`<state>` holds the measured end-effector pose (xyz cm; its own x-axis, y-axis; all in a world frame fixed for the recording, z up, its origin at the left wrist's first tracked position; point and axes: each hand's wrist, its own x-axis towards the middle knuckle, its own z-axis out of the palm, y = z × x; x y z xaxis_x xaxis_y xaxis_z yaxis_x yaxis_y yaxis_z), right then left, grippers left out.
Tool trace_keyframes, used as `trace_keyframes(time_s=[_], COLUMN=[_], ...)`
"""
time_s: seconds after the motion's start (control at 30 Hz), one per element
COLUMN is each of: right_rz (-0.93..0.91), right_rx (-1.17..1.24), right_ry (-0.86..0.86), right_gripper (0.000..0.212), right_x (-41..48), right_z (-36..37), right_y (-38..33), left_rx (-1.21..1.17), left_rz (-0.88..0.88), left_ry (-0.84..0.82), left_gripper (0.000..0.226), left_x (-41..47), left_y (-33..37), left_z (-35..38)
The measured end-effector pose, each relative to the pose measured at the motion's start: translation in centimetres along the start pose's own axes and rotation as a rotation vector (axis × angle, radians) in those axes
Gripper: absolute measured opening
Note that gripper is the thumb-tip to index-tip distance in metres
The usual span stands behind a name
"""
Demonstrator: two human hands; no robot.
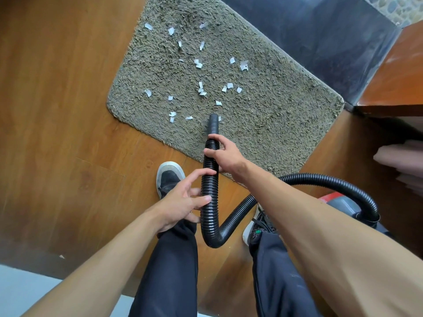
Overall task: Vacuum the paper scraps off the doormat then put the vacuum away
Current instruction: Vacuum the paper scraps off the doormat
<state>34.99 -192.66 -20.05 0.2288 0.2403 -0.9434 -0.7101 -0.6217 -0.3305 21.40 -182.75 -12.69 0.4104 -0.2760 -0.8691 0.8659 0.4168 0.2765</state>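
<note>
On the doormat (pixel 263 124), paper scraps (pixel 200 88) lie scattered. Your right hand (pixel 225 155) grips the black hose (pixel 210 179) near its nozzle (pixel 214 123) — your left hand (pixel 183 202) holds it lower, fingers (pixel 199 175) loosely curled. The vacuum body (pixel 343 202) sits on the floor (pixel 57 110) behind your right arm.

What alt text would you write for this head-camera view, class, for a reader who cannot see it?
A person's two hands, left hand and right hand, grip a black vacuum hose, its nozzle touching a grey doormat strewn with white paper scraps on a wooden floor.
</note>
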Motion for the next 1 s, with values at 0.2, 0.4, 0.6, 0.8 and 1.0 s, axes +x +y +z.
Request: trace_keyframes(time_s=[0.2, 0.4, 0.6, 0.8, 1.0], right_rz=[0.003, -0.019, -0.011, -0.041, -0.045], right_rx=[0.073, 0.096, 0.068, 0.052, 0.038], right_ry=[0.050, 0.065, 0.016, -0.014, -0.017], right_gripper=[0.046, 0.048, 0.050, 0.049, 0.048], right_x=[-0.3, -0.5, -0.2, 0.4, 0.4], right_z=[-1.2, -1.2, 0.3, 2.0, 1.8], right_y=[0.9, 0.7, -0.1, -0.3, 0.0], left_rx=[0.045, 0.050, -0.004, -0.057, -0.066], left_rz=[-0.011, -0.011, 0.003, 0.005, 0.012], left_ry=[-0.020, -0.016, -0.007, 0.011, 0.011], left_gripper=[0.053, 0.053, 0.053, 0.053, 0.053], left_x=[0.3, 0.4, -0.1, -0.7, -0.6], left_y=[0.7, 1.2, 0.5, 0.1, -0.2], left_z=[0.3, 0.3, -0.7, -1.9, -1.3])
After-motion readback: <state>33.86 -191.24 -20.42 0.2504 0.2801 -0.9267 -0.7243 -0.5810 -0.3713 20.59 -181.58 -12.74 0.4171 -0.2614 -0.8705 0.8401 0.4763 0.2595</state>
